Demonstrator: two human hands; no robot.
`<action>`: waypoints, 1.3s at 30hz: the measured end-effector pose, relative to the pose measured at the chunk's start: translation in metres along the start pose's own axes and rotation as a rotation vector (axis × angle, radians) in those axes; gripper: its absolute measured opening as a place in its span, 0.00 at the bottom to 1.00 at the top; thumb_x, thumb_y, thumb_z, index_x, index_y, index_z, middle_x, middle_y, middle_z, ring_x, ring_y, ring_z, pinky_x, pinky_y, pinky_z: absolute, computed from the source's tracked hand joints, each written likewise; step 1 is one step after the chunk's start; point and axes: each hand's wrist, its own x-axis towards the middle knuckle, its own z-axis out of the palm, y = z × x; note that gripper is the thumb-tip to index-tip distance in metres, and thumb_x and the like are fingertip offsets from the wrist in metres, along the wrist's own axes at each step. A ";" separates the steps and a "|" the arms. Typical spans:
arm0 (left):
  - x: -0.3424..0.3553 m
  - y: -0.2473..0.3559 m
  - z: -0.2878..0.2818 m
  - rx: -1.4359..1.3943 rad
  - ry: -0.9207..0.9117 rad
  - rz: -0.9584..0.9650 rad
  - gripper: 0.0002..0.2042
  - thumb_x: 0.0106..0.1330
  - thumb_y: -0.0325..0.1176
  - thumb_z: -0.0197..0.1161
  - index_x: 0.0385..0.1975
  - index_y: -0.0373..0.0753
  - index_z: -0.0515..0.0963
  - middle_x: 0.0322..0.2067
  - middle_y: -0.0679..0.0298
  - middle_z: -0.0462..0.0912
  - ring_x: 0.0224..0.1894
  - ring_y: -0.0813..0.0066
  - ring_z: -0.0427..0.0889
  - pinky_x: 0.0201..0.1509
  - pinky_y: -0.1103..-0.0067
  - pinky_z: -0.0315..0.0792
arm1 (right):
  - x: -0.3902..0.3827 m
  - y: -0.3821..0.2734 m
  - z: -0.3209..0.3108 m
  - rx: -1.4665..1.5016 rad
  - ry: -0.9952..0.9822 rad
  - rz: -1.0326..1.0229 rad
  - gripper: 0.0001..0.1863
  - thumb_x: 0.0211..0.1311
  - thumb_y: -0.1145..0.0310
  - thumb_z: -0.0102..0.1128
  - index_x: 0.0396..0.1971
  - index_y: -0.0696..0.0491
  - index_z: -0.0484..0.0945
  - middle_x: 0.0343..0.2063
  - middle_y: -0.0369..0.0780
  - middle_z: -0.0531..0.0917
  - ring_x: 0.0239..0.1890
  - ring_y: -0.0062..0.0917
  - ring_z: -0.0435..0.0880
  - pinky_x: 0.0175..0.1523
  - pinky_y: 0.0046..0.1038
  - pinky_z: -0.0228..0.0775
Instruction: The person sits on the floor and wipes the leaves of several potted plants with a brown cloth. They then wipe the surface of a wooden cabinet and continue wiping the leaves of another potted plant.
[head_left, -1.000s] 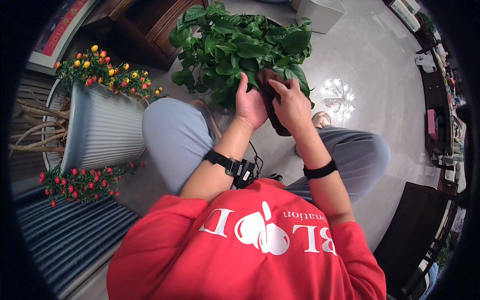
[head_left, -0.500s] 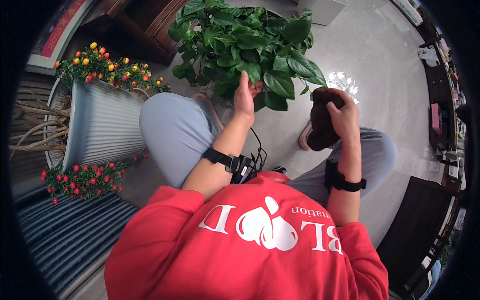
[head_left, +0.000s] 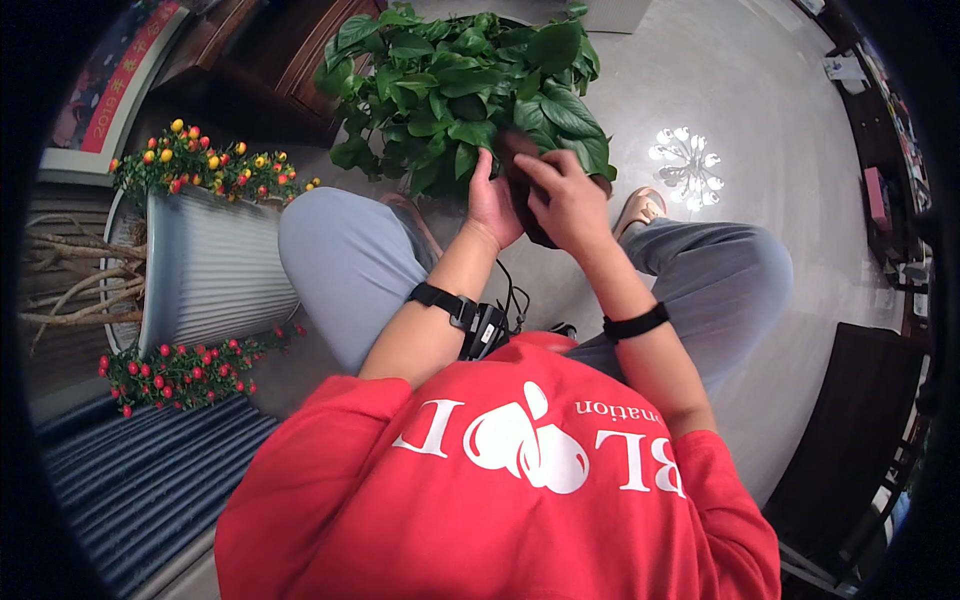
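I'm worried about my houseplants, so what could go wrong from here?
The right hand holds a brown cloth close to the leafy plant, so a hard tug might tear a leaf. The left knee looks close to the ribbed planter, so shifting that leg might bump it.

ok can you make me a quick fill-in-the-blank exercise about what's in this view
1. The right hand holds a cloth coloured dark ____.
2. In the picture, the cloth lies to the ____ of the left hand.
3. Just beyond both hands, the leafy plant has leaves coloured ____.
4. The person's top is ____ with a white print.

Missing words: brown; right; green; red
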 end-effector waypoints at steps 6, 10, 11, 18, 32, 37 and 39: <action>-0.005 0.004 0.007 0.020 0.050 0.057 0.50 0.61 0.76 0.43 0.69 0.34 0.57 0.68 0.53 0.63 0.69 0.54 0.62 0.74 0.61 0.52 | -0.030 0.038 0.007 -0.123 -0.216 0.232 0.21 0.52 0.67 0.64 0.49 0.39 0.81 0.42 0.43 0.79 0.39 0.42 0.84 0.43 0.42 0.78; -0.005 0.008 0.005 -0.022 0.000 0.027 0.51 0.61 0.76 0.45 0.71 0.35 0.53 0.70 0.51 0.59 0.72 0.53 0.58 0.75 0.57 0.47 | -0.031 0.059 -0.030 -0.302 -0.424 0.491 0.20 0.53 0.66 0.64 0.49 0.41 0.82 0.44 0.45 0.81 0.43 0.42 0.84 0.48 0.41 0.78; -0.005 0.008 0.005 -0.020 -0.028 0.026 0.50 0.62 0.74 0.45 0.71 0.35 0.54 0.70 0.51 0.59 0.72 0.51 0.58 0.75 0.57 0.47 | -0.027 0.061 -0.040 -0.307 -0.443 0.585 0.19 0.53 0.66 0.64 0.48 0.42 0.82 0.44 0.46 0.82 0.44 0.41 0.84 0.49 0.41 0.78; -0.003 0.000 0.007 0.020 0.010 0.032 0.49 0.61 0.76 0.43 0.72 0.40 0.54 0.70 0.56 0.60 0.71 0.56 0.60 0.75 0.59 0.47 | 0.007 0.040 -0.086 0.041 0.317 0.208 0.18 0.54 0.68 0.63 0.48 0.45 0.82 0.42 0.46 0.81 0.45 0.41 0.82 0.52 0.36 0.75; -0.004 0.007 0.013 -0.065 -0.034 0.068 0.44 0.65 0.69 0.47 0.70 0.38 0.57 0.69 0.57 0.62 0.71 0.58 0.59 0.76 0.61 0.47 | 0.016 0.057 -0.016 -0.012 -0.329 0.330 0.20 0.51 0.65 0.62 0.48 0.44 0.83 0.40 0.49 0.84 0.44 0.45 0.83 0.49 0.41 0.76; -0.003 0.008 0.001 0.101 0.117 0.033 0.43 0.65 0.68 0.50 0.69 0.35 0.59 0.69 0.54 0.62 0.69 0.55 0.61 0.73 0.59 0.52 | 0.011 0.052 -0.069 -0.073 -0.419 0.527 0.17 0.51 0.67 0.61 0.43 0.48 0.85 0.40 0.47 0.86 0.43 0.42 0.85 0.50 0.37 0.77; -0.006 0.007 0.000 0.468 0.291 0.082 0.43 0.65 0.67 0.51 0.68 0.35 0.60 0.68 0.53 0.62 0.69 0.56 0.62 0.72 0.60 0.53 | 0.015 0.052 -0.091 0.059 -0.289 0.544 0.18 0.51 0.67 0.62 0.45 0.49 0.84 0.39 0.48 0.86 0.44 0.42 0.85 0.51 0.36 0.76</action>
